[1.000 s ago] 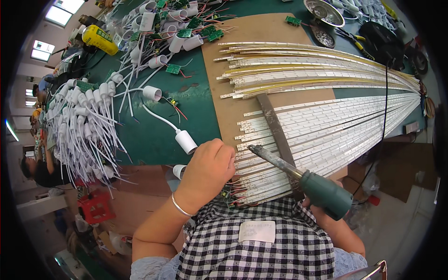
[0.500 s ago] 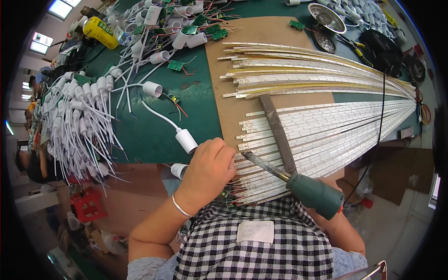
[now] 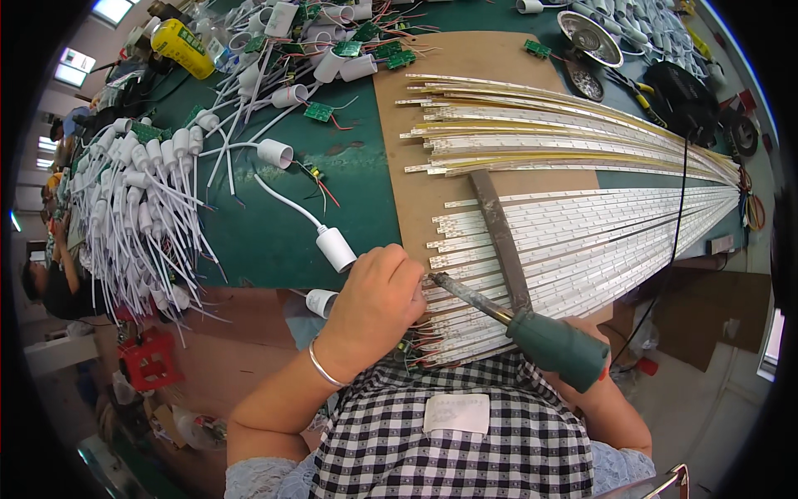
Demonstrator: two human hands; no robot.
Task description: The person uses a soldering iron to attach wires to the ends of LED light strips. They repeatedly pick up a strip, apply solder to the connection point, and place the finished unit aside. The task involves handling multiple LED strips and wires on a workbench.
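Observation:
My right hand [image 3: 587, 328] is wrapped round the green handle of a soldering iron [image 3: 559, 348], which covers part of it. The iron's dark tip points left, right beside the fingers of my left hand [image 3: 378, 298]. That hand is closed in a pinch at the left ends of the white LED strips [image 3: 565, 229]; what the fingertips hold is hidden behind the knuckles. A white lamp cap [image 3: 335, 249] with a white cable lies just beyond the left hand, and another white cap [image 3: 320, 303] is next to its wrist. Red wires [image 3: 428, 333] show at the nearer strip ends.
A dark flat bar [image 3: 503, 241] lies across the strips. More strips [image 3: 532, 125] fan out beyond on a brown board [image 3: 391, 100]. Caps with cables [image 3: 141, 183] heap up at left. A metal dish [image 3: 590, 39] and pliers [image 3: 644, 100] are far right; a black cord [image 3: 683, 183] hangs at right.
The view has shifted slightly, so the bench things sit a little further right. Both hands keep nearly the same pose, with the iron's tip still beside the left fingers.

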